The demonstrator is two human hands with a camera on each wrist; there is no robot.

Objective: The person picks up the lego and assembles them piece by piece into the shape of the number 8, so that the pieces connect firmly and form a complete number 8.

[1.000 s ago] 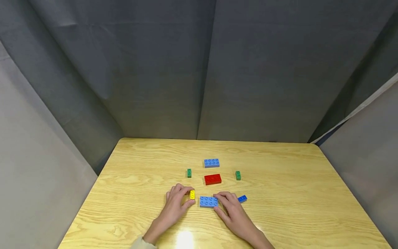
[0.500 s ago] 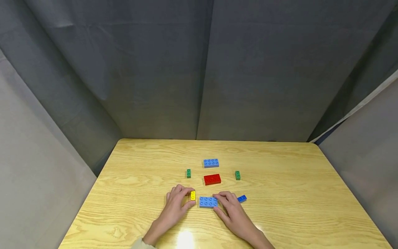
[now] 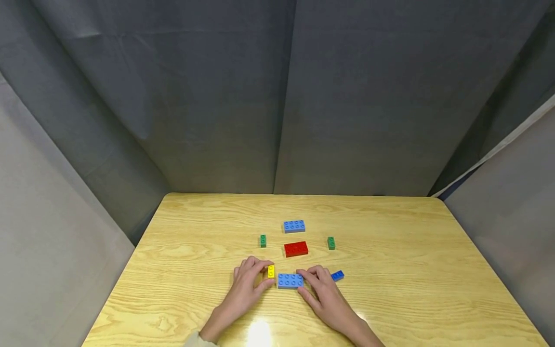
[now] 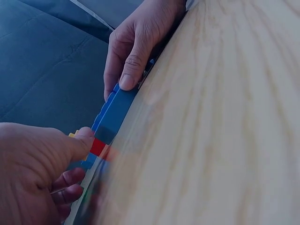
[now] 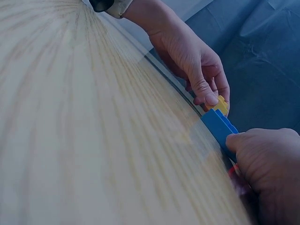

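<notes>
A: Where is the yellow two-stud brick (image 3: 270,272)?
B: On the wood-grain table (image 3: 390,255), studs up. Clock read in the head view, centred on the near light-blue eight-stud brick (image 3: 289,281): yellow at about ten o'clock, just beside its left end, a slim gap between them.

A: State of the left hand (image 3: 244,289)?
B: At nine o'clock. Thumb and fingertip pinch the yellow brick at its near and far ends.

A: And the right hand (image 3: 326,300)?
B: At four o'clock. Thumb and fingertip grip the right end of the near light-blue brick, one on the near side, one on the far; both wrist views show the thumb against it.

A: Surrounding bricks?
B: Red brick (image 3: 296,249) at twelve, slightly turned; far light-blue eight-stud brick (image 3: 294,226) beyond it, also twelve. Left green two-stud brick (image 3: 263,241) at eleven; right green two-stud brick (image 3: 331,243) between one and two. Small dark-blue brick (image 3: 337,275) at three, tilted in plan, just beside the right hand; contact cannot be told.

A: Background?
B: Dark grey curtain (image 3: 217,96) behind the table's far edge, twelve o'clock.
</notes>
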